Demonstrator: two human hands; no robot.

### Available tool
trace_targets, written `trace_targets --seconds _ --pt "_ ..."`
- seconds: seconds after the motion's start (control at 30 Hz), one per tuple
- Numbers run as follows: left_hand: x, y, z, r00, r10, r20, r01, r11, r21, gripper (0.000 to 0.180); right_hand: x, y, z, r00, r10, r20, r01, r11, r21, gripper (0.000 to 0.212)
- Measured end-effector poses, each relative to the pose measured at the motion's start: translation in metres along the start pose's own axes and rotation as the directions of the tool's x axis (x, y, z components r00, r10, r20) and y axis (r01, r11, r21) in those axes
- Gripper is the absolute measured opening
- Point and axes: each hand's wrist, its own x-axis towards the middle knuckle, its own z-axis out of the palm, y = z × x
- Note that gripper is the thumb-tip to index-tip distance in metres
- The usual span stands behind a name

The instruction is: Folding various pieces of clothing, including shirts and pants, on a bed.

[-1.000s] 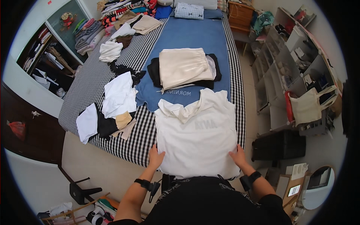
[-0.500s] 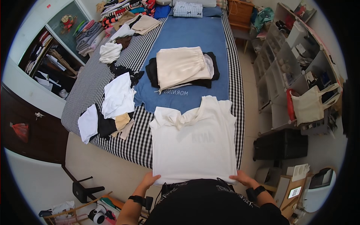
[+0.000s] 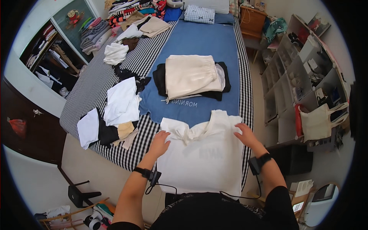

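Pressing down on white hooded top (image 3: 201, 155), spread flat at foot end of bed (image 3: 96, 82), hem hanging over near edge toward 6 o'clock, hood bunched at its 12 o'clock end. Left hand (image 3: 159, 142) flat on garment's 9 o'clock edge, just below hood; fingers (image 3: 163, 134) spread loosely, lying on fabric, pinching nothing. Right hand (image 3: 245, 135) flat on 3 o'clock shoulder area; fingers (image 3: 240, 127) spread and slightly curled onto cloth, also gripping nothing. Black band with small device on each wrist, thin cable trailing from left one.

Lying under top: black-and-white checked sheet, plus blue blanket (image 3: 207, 42) running toward 12 o'clock. Resting on blanket at 12 o'clock from top, apart from it: folded cream garment (image 3: 189, 74) with elastic waistband, stacked on black garment (image 3: 161, 78). Sitting at 10 o'clock, near left hand but not touching: loose pile of white clothes (image 3: 122, 100), with more white, black and tan pieces at bed's 9 o'clock corner. Lying further toward 11 o'clock: crumpled white item (image 3: 115, 53), then stacks of folded clothes (image 3: 94, 32) by open wardrobe (image 3: 46, 65). Resting at head of bed, 12 o'clock: checked pillow (image 3: 199, 14). Standing at 3 o'clock: white shelf unit (image 3: 303, 73), cream tote bag (image 3: 320, 117) hanging at its front. Showing on floor at 8 o'clock: black stool (image 3: 78, 193).
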Motion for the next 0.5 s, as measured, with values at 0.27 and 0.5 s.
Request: trace_targets --seconds 0.27,0.5 --pt "0.103 -0.004 0.039 0.971 0.106 0.213 -0.12 0.991 0.057 0.04 0.117 0.005 0.053 0.999 -0.004 0.032 0.011 0.972 -0.237 0.038" --pt "0.128 -0.042 0.009 0.975 0.041 0.217 0.004 0.979 -0.202 0.017 0.131 0.015 0.023 0.992 0.097 0.083 -0.1 0.995 0.025 0.023"
